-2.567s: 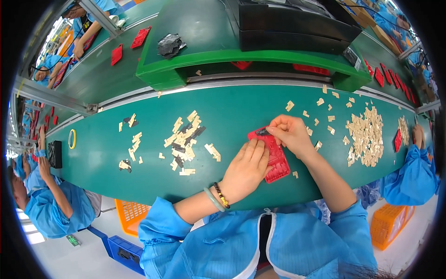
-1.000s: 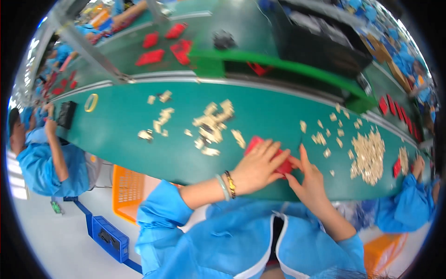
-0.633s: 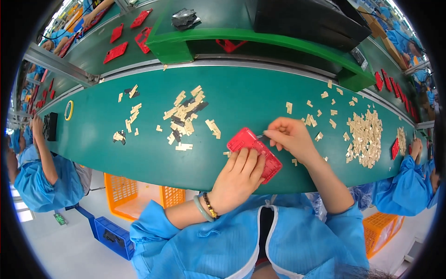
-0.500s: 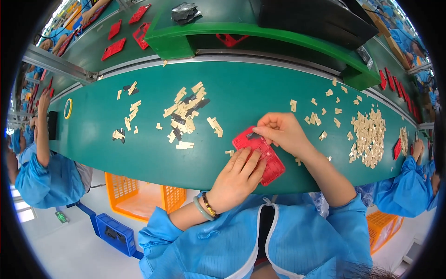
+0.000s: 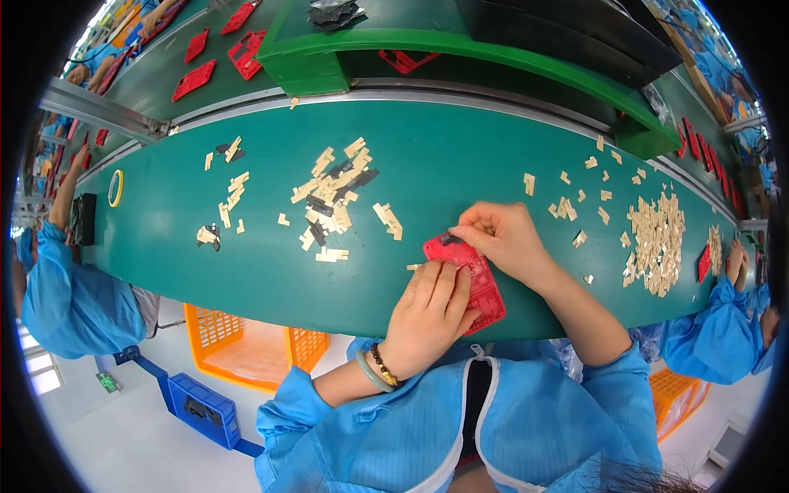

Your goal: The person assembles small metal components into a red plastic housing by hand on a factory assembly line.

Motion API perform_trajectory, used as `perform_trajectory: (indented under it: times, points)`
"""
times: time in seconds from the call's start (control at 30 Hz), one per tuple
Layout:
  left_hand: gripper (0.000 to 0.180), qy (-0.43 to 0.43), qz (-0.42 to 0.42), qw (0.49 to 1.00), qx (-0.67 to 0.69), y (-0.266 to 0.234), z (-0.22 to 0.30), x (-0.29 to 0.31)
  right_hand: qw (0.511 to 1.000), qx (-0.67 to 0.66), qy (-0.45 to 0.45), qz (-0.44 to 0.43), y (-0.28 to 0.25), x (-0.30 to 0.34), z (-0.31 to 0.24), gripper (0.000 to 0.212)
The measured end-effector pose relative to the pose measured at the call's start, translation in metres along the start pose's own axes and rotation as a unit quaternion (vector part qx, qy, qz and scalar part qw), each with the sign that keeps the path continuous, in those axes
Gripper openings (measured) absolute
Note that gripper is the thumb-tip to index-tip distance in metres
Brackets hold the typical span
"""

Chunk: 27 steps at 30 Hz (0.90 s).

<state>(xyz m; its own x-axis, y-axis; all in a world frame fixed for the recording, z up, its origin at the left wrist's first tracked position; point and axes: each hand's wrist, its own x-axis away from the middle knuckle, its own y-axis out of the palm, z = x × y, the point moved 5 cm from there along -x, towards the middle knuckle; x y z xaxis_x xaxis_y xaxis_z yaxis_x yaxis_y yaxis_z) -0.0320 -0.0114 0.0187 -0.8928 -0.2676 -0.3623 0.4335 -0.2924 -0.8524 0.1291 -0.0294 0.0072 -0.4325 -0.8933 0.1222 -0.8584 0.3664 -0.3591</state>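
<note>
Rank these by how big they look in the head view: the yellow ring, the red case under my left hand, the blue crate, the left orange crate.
Largest: left orange crate.
Too close to rank: red case, partly covered, and blue crate.
Smallest: yellow ring.

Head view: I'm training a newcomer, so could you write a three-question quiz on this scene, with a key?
1. Which of the wearer's hands lies palm-down across the red casing?
2. True or false: the biggest beige pile is to the right of that casing.
3. What colour is the small piece on the casing's far end, by the right hand: A green, B black, C blue?

Key: 1. left hand; 2. true; 3. B.
</note>
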Motion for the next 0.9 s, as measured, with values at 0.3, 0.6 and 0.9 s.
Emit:
perform_trajectory:
  times: [0.3,0.6,0.9]
  points:
    - [0.054,-0.009,0.002,1.000,0.015,-0.002,-0.003,-0.001,0.999,0.039,-0.013,0.012,0.003,0.001,-0.005,0.013]
    - [0.060,-0.018,-0.018,0.999,0.039,-0.004,-0.009,-0.007,0.997,0.078,-0.022,0.019,0.005,0.007,-0.004,0.013]
    - [0.062,-0.016,-0.028,0.999,0.022,0.000,-0.007,-0.010,0.878,0.373,-0.283,0.095,0.003,0.043,-0.024,0.016]
